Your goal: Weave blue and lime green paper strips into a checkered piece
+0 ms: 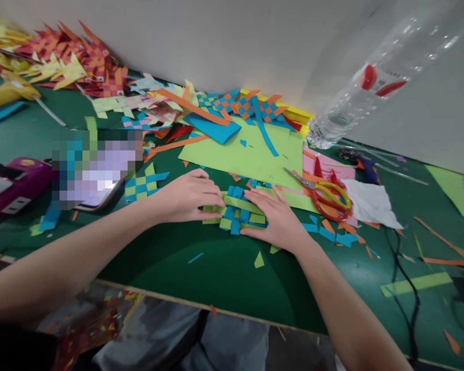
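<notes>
Trousers (235,340): grey, below the edge of the green surface (170,257).
Left hand (189,198): thumb and fingertips at the left end of the weave (235,212); whether my grip is pinched on it, I cannot tell.
Right hand (276,219): fingers and thumb apart, over its right side.
Weave: one, blue and green paper, between my hands.
Scissors (311,186): one pair.
Bottle (344,111): one, clear; label (382,85) with two red shapes, lettering illegible.
</notes>
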Tool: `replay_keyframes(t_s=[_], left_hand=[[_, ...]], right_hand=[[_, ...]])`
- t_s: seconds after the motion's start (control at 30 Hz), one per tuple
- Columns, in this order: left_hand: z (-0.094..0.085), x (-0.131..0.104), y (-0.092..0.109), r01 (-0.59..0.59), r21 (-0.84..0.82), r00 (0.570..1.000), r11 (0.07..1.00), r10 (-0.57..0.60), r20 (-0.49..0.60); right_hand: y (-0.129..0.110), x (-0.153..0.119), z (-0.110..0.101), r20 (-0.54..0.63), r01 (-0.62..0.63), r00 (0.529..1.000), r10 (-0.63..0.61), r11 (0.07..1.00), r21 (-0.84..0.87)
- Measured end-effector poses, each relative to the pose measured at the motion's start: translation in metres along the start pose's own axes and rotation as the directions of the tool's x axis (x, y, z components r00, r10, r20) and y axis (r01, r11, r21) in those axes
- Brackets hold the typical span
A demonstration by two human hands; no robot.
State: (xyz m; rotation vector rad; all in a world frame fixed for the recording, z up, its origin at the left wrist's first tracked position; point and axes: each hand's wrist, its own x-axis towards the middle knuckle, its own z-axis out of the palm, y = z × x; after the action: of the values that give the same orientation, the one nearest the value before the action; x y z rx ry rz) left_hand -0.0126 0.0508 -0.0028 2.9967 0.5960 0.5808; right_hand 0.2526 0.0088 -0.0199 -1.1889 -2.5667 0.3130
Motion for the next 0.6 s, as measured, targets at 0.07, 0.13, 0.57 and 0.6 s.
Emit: replay_keyframes(t_s=[0.07, 0.13, 0.57, 0.6], left_hand=[[0.0007, -0.0006, -0.0004, -0.004, 0.016, 1.0, 1.0, 0.003, 0.014], [0.0011, -0.0012, -0.0008, 0.001, 0.03, 0.999, 1.0, -0.002, 0.04], [0.0011, 0.0003, 0.0021, -0.003, 0.032, 0.995, 0.999, 0.0, 0.096], [0.0012, 0.0002, 0.0023, -0.007, 0.031, 0.996, 0.999, 0.005, 0.091]], right_hand=[[0.0001, 0.0002, 0.0, 0.002, -0.002, 1.0, 0.002, 1.0, 0.002], [0.0001, 0.0003, -0.0003, 0.005, -0.002, 1.0, 0.002, 1.0, 0.004], [-0.0008, 0.0005, -0.0011, 0.005, -0.001, 1.0, 0.001, 1.0, 0.007], [-0.0007, 0.0005, -0.0011, 0.004, 0.001, 1.0, -0.001, 1.0, 0.008]])
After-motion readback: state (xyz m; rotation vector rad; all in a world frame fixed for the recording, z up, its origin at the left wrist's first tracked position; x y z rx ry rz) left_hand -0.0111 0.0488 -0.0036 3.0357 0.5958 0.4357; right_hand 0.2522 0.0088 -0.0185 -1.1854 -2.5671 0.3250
